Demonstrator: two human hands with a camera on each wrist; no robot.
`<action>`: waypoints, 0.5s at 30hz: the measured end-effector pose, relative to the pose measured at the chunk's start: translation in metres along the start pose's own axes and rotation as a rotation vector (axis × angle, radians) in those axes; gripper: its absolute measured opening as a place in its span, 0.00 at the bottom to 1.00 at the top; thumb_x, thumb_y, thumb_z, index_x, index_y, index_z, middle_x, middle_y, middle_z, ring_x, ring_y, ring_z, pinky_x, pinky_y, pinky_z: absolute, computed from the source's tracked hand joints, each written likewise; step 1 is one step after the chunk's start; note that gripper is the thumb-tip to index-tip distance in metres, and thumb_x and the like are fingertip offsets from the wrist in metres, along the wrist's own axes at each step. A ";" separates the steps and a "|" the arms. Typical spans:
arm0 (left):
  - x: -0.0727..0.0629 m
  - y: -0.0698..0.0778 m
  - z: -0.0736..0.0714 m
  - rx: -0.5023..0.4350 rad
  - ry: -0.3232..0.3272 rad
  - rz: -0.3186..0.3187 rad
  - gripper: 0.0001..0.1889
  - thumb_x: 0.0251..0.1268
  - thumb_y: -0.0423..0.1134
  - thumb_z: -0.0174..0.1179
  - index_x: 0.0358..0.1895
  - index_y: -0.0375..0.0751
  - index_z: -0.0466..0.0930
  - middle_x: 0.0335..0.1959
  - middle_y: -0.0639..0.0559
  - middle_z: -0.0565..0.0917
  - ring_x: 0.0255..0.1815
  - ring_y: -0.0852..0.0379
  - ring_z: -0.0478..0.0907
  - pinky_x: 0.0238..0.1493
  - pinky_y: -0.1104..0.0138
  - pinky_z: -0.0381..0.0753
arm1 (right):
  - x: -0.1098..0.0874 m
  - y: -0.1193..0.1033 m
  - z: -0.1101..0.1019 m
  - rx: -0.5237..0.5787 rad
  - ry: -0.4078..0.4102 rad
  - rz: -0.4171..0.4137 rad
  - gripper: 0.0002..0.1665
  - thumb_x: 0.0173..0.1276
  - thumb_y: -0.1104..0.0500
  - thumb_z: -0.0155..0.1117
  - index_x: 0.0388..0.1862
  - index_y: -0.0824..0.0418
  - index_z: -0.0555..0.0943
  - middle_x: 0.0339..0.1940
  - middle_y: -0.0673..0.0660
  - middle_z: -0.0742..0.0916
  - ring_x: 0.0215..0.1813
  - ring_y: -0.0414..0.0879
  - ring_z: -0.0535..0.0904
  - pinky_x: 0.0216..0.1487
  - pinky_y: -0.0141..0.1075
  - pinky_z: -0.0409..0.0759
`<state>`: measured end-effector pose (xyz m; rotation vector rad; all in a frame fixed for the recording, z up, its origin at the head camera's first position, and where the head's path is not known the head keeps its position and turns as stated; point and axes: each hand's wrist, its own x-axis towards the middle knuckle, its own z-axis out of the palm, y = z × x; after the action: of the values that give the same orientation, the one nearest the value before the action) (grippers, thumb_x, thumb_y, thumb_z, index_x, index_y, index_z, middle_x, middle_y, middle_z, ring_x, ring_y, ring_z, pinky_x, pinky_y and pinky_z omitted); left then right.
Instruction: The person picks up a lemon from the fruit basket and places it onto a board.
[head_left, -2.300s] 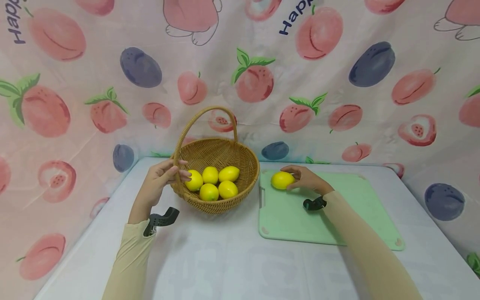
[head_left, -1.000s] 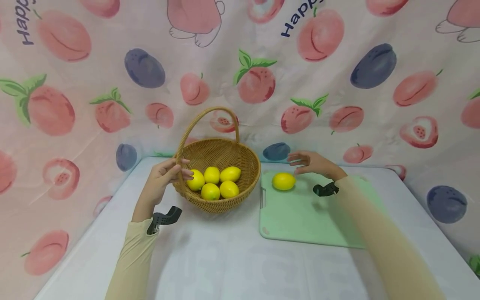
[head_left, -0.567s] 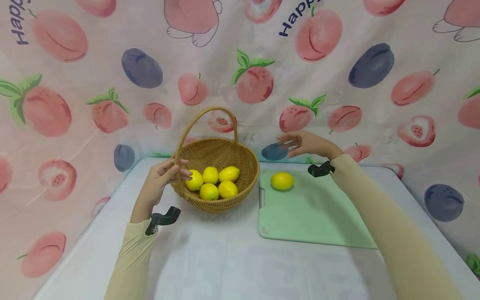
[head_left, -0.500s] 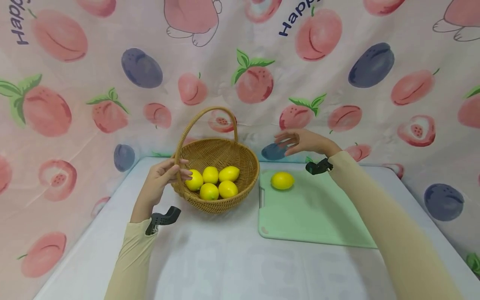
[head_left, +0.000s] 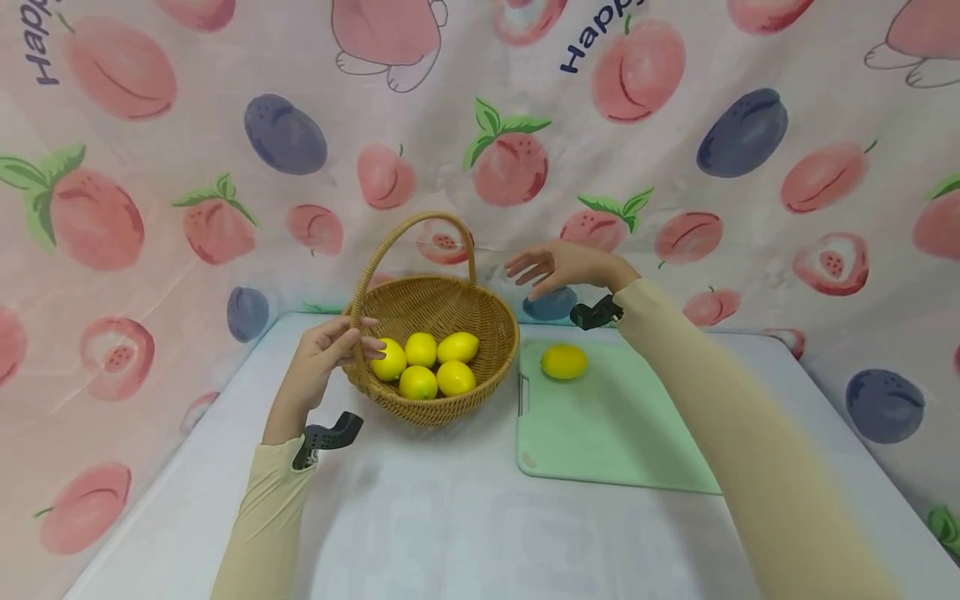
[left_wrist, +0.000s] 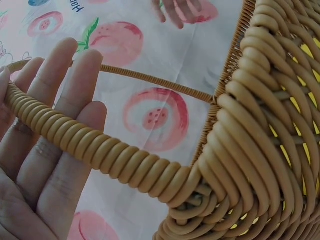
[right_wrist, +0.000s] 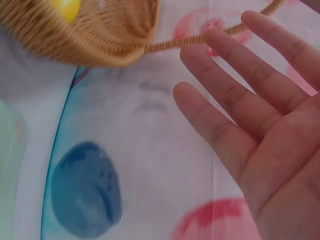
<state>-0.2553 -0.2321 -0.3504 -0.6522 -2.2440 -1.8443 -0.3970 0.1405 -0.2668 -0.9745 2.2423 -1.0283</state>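
A wicker basket (head_left: 429, 410) with an arched handle (head_left: 390, 237) stands on the table, several yellow lemons (head_left: 417, 383) inside it. My left hand (head_left: 311, 362) is at the left end of the handle. In the left wrist view its fingers (left_wrist: 70, 95) lie nearly straight behind the handle, not wrapped round it. On the green cutting board (head_left: 600, 442) to the right lies one lemon (head_left: 564, 362), near the far left corner. My right hand (head_left: 566, 265) hovers above and behind that lemon, palm down and holding nothing. Its fingers (right_wrist: 235, 95) are spread and point toward the basket.
A white cloth covers the table (head_left: 450, 517). Close behind the basket and board hangs a fruit-print curtain (head_left: 450, 125). Each wrist wears a black camera mount (head_left: 330, 435).
My right hand let go of the lemon on the board, rose, and moved left toward the basket. That lemon stayed where it was. The left hand and basket have not visibly moved.
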 end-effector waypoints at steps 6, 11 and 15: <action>0.001 -0.002 -0.001 -0.017 -0.007 0.014 0.12 0.74 0.36 0.43 0.49 0.43 0.78 0.31 0.61 0.87 0.33 0.59 0.86 0.40 0.69 0.82 | 0.022 -0.014 0.009 -0.022 -0.023 -0.019 0.35 0.61 0.64 0.65 0.67 0.64 0.66 0.67 0.65 0.72 0.68 0.58 0.69 0.59 0.46 0.77; 0.002 -0.002 -0.001 -0.004 -0.012 0.017 0.12 0.74 0.36 0.43 0.48 0.45 0.78 0.31 0.60 0.87 0.33 0.60 0.86 0.41 0.69 0.82 | 0.042 -0.021 0.018 -0.039 -0.047 -0.032 0.34 0.61 0.62 0.66 0.66 0.64 0.67 0.66 0.64 0.74 0.67 0.57 0.70 0.60 0.43 0.77; 0.001 -0.001 -0.002 -0.011 -0.020 0.022 0.12 0.74 0.36 0.44 0.49 0.44 0.78 0.31 0.60 0.87 0.33 0.60 0.86 0.42 0.68 0.83 | 0.057 -0.027 0.028 -0.033 -0.054 -0.028 0.33 0.60 0.61 0.68 0.64 0.61 0.70 0.64 0.60 0.76 0.65 0.54 0.72 0.60 0.41 0.76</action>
<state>-0.2575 -0.2338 -0.3506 -0.6970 -2.2315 -1.8489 -0.4033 0.0714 -0.2698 -1.0380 2.2138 -0.9682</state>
